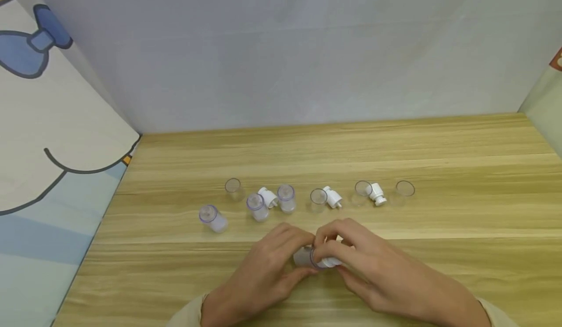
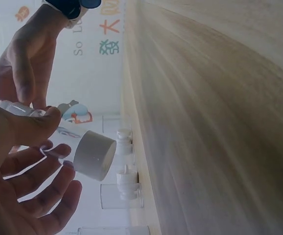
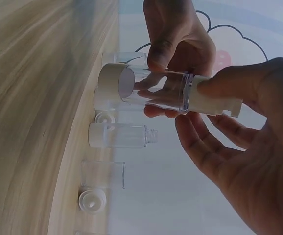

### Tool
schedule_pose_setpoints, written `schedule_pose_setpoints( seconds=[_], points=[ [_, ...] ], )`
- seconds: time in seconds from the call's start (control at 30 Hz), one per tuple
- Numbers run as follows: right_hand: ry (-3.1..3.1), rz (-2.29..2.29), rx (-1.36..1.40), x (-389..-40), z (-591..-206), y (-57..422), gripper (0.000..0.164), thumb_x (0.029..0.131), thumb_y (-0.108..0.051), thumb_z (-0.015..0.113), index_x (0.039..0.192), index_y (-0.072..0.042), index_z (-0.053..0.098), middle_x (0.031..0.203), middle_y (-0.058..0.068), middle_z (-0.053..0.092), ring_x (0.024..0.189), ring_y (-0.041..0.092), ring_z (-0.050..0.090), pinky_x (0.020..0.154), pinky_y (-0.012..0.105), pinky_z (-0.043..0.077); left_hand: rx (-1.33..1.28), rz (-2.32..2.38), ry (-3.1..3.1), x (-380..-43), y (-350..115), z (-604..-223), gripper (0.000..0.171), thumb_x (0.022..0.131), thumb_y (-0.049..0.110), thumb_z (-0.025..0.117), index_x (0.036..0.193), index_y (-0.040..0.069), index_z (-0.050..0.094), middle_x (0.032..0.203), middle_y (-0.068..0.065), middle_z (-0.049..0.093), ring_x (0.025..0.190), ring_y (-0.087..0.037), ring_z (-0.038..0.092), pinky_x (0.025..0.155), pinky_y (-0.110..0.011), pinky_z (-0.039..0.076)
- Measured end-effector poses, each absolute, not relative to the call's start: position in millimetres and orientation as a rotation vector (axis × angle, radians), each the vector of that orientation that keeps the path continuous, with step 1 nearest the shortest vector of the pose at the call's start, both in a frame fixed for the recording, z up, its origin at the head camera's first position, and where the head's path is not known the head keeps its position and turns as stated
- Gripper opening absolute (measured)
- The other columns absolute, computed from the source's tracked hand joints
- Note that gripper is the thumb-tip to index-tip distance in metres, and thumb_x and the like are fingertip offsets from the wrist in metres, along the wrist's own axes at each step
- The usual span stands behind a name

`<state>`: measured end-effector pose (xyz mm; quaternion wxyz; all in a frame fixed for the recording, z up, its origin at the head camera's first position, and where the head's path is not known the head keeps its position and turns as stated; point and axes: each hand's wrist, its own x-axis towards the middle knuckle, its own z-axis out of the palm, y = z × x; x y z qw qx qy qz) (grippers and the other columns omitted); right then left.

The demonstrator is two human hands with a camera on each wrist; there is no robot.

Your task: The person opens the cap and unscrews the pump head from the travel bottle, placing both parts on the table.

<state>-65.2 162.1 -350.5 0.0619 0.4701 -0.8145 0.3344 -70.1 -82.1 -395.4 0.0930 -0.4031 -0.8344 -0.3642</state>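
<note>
In the head view my left hand [image 1: 265,266] and right hand [image 1: 373,266] meet low in the middle over the table. My left hand grips a clear bottle [image 3: 167,90] with a white base [image 2: 95,155], its fingers and thumb around the body. At the neck end, my right hand pinches a white pump top [image 3: 205,95] between thumb and fingers. This top sits against the bottle's neck; how tightly it is joined I cannot tell. The bottle lies roughly sideways, above the wood, and the right fingers partly cover it in the head view.
Beyond my hands stand three bottles, the leftmost bottle [image 1: 213,218] nearest the table's left side. Several clear caps, among them a cap [image 1: 318,199] and a cap [image 1: 405,189], form a loose row with white pump tops [image 1: 332,197] lying between. A pale wall [image 1: 325,73] borders the back.
</note>
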Motion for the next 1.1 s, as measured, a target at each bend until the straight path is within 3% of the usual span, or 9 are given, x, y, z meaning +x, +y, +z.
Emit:
schedule_pose_setpoints(
  seconds=[0.13, 0.27, 0.37, 0.47, 0.63, 0.77, 0.9, 1.1],
  points=[
    [-2.547, 1.040, 1.239, -61.8, -349.0, 160.4, 0.042, 0.104, -0.036, 0.064, 0.140, -0.016, 0.055, 0.143, 0.000, 0.050, 0.113, 0.008, 0.059, 0.092, 0.016, 0.054, -1.148, -1.066, -2.462, -69.3, -82.2, -394.4, 0.043, 0.086, 0.022, 0.087, 0.123, 0.012, 0.068, 0.118, 0.006, 0.072, 0.112, -0.009, 0.065, 0.098, -0.023, 0.054],
    [-2.608, 1.097, 1.004, -56.9, -350.2, 154.1, 0.058, 0.097, -0.036, 0.076, 0.143, -0.013, 0.048, 0.136, -0.002, 0.053, 0.089, 0.000, 0.058, 0.069, 0.007, 0.050, -1.098, -1.030, -2.422, -68.1, -81.2, -392.1, 0.042, 0.087, 0.023, 0.085, 0.124, 0.011, 0.067, 0.118, 0.005, 0.072, 0.110, -0.011, 0.065, 0.096, -0.026, 0.055],
    [-2.616, 1.096, 0.901, -55.0, -352.2, 148.9, 0.050, 0.094, -0.035, 0.079, 0.132, -0.015, 0.053, 0.121, -0.008, 0.057, 0.076, -0.003, 0.052, 0.058, 0.005, 0.043, -1.082, -0.959, -2.396, -66.9, -79.7, -390.4, 0.042, 0.088, 0.024, 0.084, 0.124, 0.010, 0.067, 0.117, 0.003, 0.072, 0.109, -0.013, 0.066, 0.096, -0.027, 0.056],
    [-2.614, 1.104, 0.879, -55.6, -352.6, 146.7, 0.038, 0.093, -0.030, 0.081, 0.120, -0.019, 0.056, 0.111, -0.014, 0.057, 0.074, -0.003, 0.051, 0.056, 0.005, 0.041, -1.073, -0.883, -2.372, -65.8, -78.2, -389.6, 0.042, 0.089, 0.024, 0.084, 0.124, 0.010, 0.067, 0.116, 0.002, 0.071, 0.108, -0.014, 0.066, 0.095, -0.027, 0.057],
    [-2.592, 1.148, 0.969, -58.5, -352.1, 148.5, 0.027, 0.094, -0.020, 0.079, 0.113, -0.019, 0.059, 0.106, -0.016, 0.057, 0.078, -0.003, 0.055, 0.061, 0.007, 0.047, -1.077, -0.871, -2.396, -65.0, -78.3, -390.0, 0.039, 0.088, 0.024, 0.084, 0.122, 0.011, 0.068, 0.116, 0.003, 0.071, 0.107, -0.012, 0.065, 0.092, -0.026, 0.057],
    [-2.562, 1.069, 1.113, -61.3, -351.6, 151.6, 0.020, 0.100, -0.023, 0.072, 0.116, -0.018, 0.062, 0.115, -0.012, 0.059, 0.094, -0.002, 0.060, 0.082, 0.007, 0.051, -1.074, -0.960, -2.486, -65.1, -80.3, -389.9, 0.041, 0.086, 0.022, 0.086, 0.122, 0.013, 0.069, 0.117, 0.006, 0.072, 0.108, -0.009, 0.064, 0.092, -0.025, 0.056],
    [-2.526, 0.965, 1.238, -63.6, -351.5, 154.7, 0.016, 0.107, -0.027, 0.060, 0.117, -0.016, 0.062, 0.123, -0.008, 0.059, 0.113, 0.005, 0.060, 0.104, 0.009, 0.044, -1.064, -1.005, -2.573, -66.0, -82.4, -389.0, 0.042, 0.086, 0.020, 0.087, 0.124, 0.014, 0.071, 0.120, 0.007, 0.072, 0.111, -0.009, 0.063, 0.093, -0.026, 0.057],
    [-2.410, 0.956, 1.373, -65.7, -354.1, 155.1, 0.013, 0.104, -0.007, 0.055, 0.114, -0.012, 0.062, 0.125, -0.002, 0.059, 0.120, 0.011, 0.057, 0.110, 0.013, 0.040, -1.078, -1.015, -2.676, -67.1, -84.3, -386.0, 0.040, 0.088, 0.017, 0.084, 0.126, 0.014, 0.071, 0.121, 0.006, 0.073, 0.114, -0.010, 0.062, 0.096, -0.030, 0.057]
  ],
)
